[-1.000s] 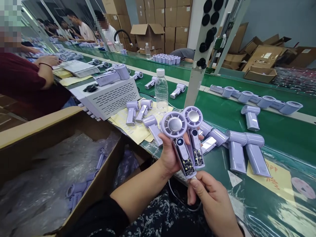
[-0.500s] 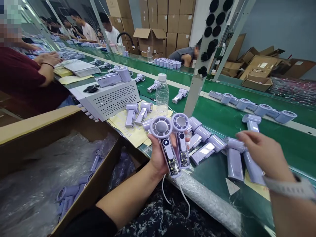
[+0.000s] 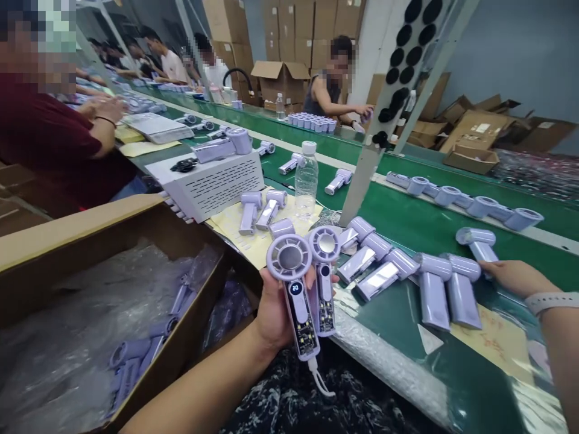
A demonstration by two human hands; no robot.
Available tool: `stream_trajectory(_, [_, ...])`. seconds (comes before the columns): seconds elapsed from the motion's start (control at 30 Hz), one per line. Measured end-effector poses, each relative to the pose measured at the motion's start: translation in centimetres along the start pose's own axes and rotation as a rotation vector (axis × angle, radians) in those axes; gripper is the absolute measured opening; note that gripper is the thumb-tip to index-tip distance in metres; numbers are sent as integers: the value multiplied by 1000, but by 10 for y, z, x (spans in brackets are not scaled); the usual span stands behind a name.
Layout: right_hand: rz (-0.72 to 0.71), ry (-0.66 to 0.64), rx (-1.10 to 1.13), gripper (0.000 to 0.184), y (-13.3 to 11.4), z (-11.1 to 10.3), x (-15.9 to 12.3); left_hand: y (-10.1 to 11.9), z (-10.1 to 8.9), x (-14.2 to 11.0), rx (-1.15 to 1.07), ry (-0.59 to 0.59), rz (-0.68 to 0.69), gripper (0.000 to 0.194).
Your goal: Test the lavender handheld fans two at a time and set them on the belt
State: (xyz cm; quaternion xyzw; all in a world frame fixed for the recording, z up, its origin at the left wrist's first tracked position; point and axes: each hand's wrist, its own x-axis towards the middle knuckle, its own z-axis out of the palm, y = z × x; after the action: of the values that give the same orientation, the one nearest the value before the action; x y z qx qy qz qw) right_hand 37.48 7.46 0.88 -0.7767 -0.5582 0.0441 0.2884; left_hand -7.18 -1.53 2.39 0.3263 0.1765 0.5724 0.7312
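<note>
Head view: the landmark is the clear bottle (image 3: pixel 306 191), upright on the worktop (image 3: pixel 380 322). The left hand (image 3: pixel 274 316) grasps two handheld fans in front of the bottle, on the wearer's side – the front fan (image 3: pixel 302 322) with lit digits on its display, the rear fan (image 3: pixel 325 301) partly overlapped by it. A white cable (image 3: pixel 314 367) is plugged into the lower end of the front fan. The right hand (image 3: pixel 515 277), well to the right of the bottle, meets the handle end of a single fan (image 3: pixel 479 238) – whether its fingers are closed on it cannot be told. The slotted metal box (image 3: pixel 221 187) sits left of the bottle.
</note>
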Motion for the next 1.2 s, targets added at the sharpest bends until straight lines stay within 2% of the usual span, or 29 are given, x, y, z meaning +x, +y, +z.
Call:
stream_trajectory(0.1, [77,-134,-84,38,11,-2,-55,-3,-1,9,7,0,-26,64])
stream_trajectory(0.23, [42,-163,-126,36,7,14,-137,-13,7,27,-19,-7,-68,49])
stream_trajectory(0.33, [37,-31,-104,47,-22,23,-186,-21,19,34,3,-78,-37,41])
stream_trajectory(0.37, [37,44,-31,54,-38,26,-199,-24,23,34,13,-117,-36,41])
stream_trajectory(0.4, [22,58,112,60,-57,28,-209,-27,26,34,22,-148,-43,42])
stream_trajectory(0.43, [5,-34,307,63,-76,30,-218,-30,29,33,28,-173,-59,42])
stream_trajectory(0.53, [19,-437,918,71,-133,41,-231,-40,31,27,29,-228,-148,46])
stream_trajectory(0.57, [31,-511,1053,69,-147,46,-232,-42,30,25,29,-243,-166,48])
stream_trajectory(0.63, [26,-535,1185,61,-167,53,-228,-45,26,21,60,-260,-164,53])
stream_trajectory(0.73, [4,-489,1162,54,-171,57,-215,-44,14,21,182,-252,-154,54])
stream_trajectory(0.8, [64,-465,1100,54,-160,56,-208,-40,4,25,351,-234,-120,59])
stream_trajectory(0.83, [114,-454,1067,53,-153,55,-205,-39,-1,29,459,-207,-59,61])
stream_trajectory(0.93, [253,-360,1013,54,-129,55,-200,-38,-15,43,851,-48,196,58])
stream_trajectory(1.03, [297,-295,1059,53,-115,55,-200,-39,-20,55,1317,80,319,49])
stream_trajectory(1.13, [312,-471,1141,48,-114,53,-203,-27,-15,65,1921,174,350,53])
stream_trajectory(1.2, [324,-586,1202,48,-117,51,-206,-7,-14,75,2263,225,286,55])
